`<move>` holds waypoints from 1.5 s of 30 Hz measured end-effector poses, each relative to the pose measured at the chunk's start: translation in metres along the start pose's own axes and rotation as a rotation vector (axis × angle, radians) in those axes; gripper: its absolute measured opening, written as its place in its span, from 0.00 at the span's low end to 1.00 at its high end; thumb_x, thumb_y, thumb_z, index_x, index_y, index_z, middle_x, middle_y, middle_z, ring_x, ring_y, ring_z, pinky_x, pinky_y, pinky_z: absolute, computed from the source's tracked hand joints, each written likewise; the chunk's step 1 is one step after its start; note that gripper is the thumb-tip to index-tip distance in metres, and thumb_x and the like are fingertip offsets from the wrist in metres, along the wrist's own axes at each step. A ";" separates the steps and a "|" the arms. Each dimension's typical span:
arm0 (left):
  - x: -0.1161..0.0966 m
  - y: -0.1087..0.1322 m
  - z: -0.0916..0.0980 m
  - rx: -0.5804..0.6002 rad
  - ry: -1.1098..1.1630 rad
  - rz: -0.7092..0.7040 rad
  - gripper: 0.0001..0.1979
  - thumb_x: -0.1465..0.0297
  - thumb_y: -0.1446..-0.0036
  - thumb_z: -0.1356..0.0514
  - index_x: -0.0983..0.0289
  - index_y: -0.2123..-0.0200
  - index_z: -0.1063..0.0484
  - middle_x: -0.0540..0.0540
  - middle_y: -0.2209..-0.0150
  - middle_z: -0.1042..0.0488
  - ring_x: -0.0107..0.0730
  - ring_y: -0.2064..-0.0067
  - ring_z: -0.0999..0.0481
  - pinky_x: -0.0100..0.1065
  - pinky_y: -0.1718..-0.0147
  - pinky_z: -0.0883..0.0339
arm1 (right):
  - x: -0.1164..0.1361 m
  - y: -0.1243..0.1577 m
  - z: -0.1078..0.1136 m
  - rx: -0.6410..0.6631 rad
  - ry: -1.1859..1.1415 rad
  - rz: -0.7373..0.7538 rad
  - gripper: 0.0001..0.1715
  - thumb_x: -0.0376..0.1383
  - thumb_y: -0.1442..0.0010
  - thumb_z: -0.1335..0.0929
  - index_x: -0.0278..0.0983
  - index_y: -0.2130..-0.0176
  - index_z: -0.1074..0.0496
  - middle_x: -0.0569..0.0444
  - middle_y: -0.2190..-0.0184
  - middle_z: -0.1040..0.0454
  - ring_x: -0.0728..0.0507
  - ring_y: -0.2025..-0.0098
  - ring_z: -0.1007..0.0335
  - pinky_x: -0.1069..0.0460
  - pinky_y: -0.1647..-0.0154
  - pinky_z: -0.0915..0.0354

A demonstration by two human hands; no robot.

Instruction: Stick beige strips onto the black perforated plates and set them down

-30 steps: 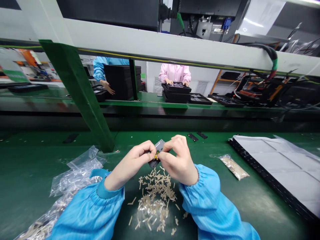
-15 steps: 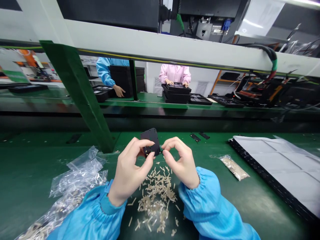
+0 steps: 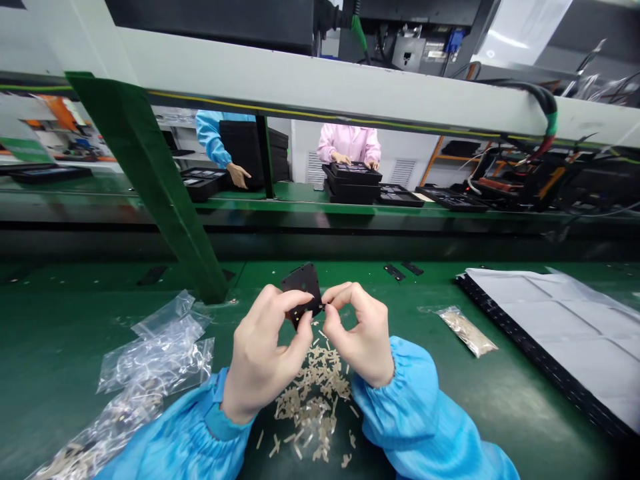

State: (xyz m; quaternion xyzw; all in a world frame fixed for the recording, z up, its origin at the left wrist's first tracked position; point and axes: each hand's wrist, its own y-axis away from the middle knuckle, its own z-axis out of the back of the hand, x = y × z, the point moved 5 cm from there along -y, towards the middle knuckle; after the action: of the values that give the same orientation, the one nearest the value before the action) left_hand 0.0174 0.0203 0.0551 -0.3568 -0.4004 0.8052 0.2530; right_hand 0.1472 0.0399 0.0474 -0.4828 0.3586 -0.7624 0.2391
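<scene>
My left hand (image 3: 270, 343) is closed on a thin black plastic plate (image 3: 301, 280), pinching it by its near edge between thumb and fingers. Small holes and a few gold-coloured spots show on the plate, which is tilted above the table. At its right corner, my right hand (image 3: 361, 327) is closed in a pinch, fingertips against the edge; whatever lies between them is too small to make out. Under both hands a loose heap of small beige, strip-like pieces (image 3: 320, 373) spreads over the green table (image 3: 410, 413).
Clear plastic bags (image 3: 160, 353) lie at left. A small bag of beige pieces (image 3: 467, 331) and a black tray with whitish sheeting (image 3: 555, 327) sit at right. Two black parts (image 3: 394, 272) lie farther back. A green post (image 3: 150, 187) rises at left. Two co-workers handle black trays (image 3: 353, 181) beyond.
The black plate has turned and tipped slightly in my left hand, and both hands have shifted slightly. My right fingertips stay at its right corner. The view has moved a little.
</scene>
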 end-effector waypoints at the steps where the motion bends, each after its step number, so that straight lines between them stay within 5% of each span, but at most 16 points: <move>1: -0.001 0.000 0.000 -0.003 -0.009 -0.007 0.13 0.81 0.49 0.43 0.63 0.60 0.35 0.50 0.70 0.34 0.25 0.71 0.34 0.27 0.73 0.36 | 0.001 0.000 0.000 -0.001 0.008 0.013 0.09 0.26 0.51 0.37 0.38 0.75 0.41 0.55 0.75 0.29 0.48 0.72 0.30 0.53 0.70 0.35; 14: -0.001 0.000 0.002 -0.008 -0.038 -0.006 0.13 0.80 0.49 0.43 0.62 0.60 0.35 0.50 0.70 0.34 0.26 0.70 0.33 0.28 0.73 0.35 | 0.007 0.003 0.000 0.044 0.050 0.117 0.07 0.27 0.47 0.37 0.38 0.73 0.39 0.54 0.73 0.29 0.48 0.71 0.32 0.52 0.69 0.35; 31: -0.001 -0.003 0.006 -0.008 0.005 -0.018 0.14 0.81 0.50 0.43 0.62 0.60 0.35 0.50 0.69 0.35 0.26 0.70 0.34 0.28 0.74 0.37 | -0.001 -0.007 0.001 0.220 -0.264 -0.131 0.06 0.28 0.47 0.36 0.36 0.74 0.36 0.54 0.73 0.31 0.48 0.69 0.34 0.52 0.67 0.36; 45: 0.002 -0.002 0.005 0.024 0.110 0.024 0.15 0.82 0.50 0.43 0.62 0.59 0.35 0.49 0.69 0.36 0.25 0.69 0.35 0.28 0.72 0.37 | -0.001 -0.005 0.002 0.195 -0.266 -0.135 0.06 0.27 0.49 0.36 0.37 0.75 0.37 0.56 0.75 0.32 0.48 0.71 0.35 0.53 0.67 0.37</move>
State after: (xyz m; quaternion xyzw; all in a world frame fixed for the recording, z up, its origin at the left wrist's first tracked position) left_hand 0.0126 0.0200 0.0580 -0.4021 -0.3719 0.7922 0.2690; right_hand 0.1490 0.0430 0.0515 -0.5767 0.2151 -0.7373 0.2785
